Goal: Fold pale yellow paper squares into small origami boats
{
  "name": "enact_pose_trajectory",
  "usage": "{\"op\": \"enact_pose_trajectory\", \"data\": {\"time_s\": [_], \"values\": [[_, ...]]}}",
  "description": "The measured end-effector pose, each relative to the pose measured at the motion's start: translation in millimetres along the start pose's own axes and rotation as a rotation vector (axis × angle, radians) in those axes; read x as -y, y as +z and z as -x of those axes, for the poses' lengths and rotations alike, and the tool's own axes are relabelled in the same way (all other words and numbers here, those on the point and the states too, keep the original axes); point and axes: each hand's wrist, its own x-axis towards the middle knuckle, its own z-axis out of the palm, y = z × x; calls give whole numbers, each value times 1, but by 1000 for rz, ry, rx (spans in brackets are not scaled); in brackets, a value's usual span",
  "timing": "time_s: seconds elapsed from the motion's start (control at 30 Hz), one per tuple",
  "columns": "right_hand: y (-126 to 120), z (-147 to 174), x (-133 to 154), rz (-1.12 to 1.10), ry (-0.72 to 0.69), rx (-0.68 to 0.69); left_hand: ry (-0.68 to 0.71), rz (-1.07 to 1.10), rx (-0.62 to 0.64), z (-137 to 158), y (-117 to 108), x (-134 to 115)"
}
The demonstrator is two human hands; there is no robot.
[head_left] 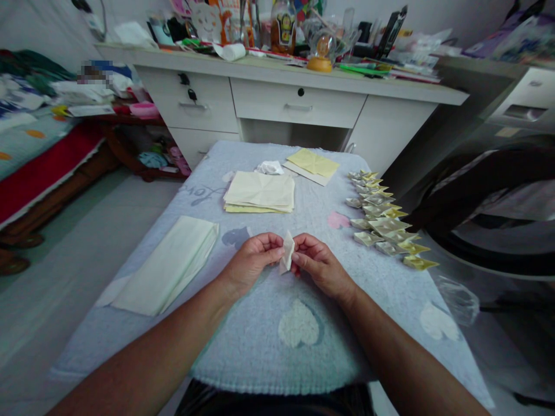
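Note:
Between both hands, over the middle of the cloth-covered table (243,341), is a small piece of folded paper (287,254), pale cream and standing on edge. My left hand (255,258) pinches its left side between thumb and fingers. From the right, my right hand (318,263) pinches the other side, its fingers curled. Beyond the hands lies a stack of creased cream and yellow paper sheets (260,190). On the right edge of the table sit several folded paper boats (381,216) in rows, cream and yellow.
A long folded pale-green bundle (169,266) lies left. Behind the stack are a crumpled white tissue (269,167) and yellow sheets (313,163). A white desk (299,101) crowded with items stands beyond. At right is a front-loading washing machine (498,202); at left, a bed (47,156).

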Motion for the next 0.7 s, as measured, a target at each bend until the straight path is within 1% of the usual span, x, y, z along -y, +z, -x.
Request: {"op": "enact_pose_trajectory", "data": {"time_s": [0.13, 0.27, 0.5, 0.7], "values": [[-1, 0, -1, -8, -12, -14, -18, 11, 12, 0, 3, -2], [-2, -1, -3, -22, -19, -9, -8, 1, 2, -1, 3, -2], [-2, -5, -8, -53, -28, -35, 18, -7, 35, -1, 4, 3], [-2, -6, -8, -88, -9, -132, 54, -8, 21, -1, 2, 5]]}}
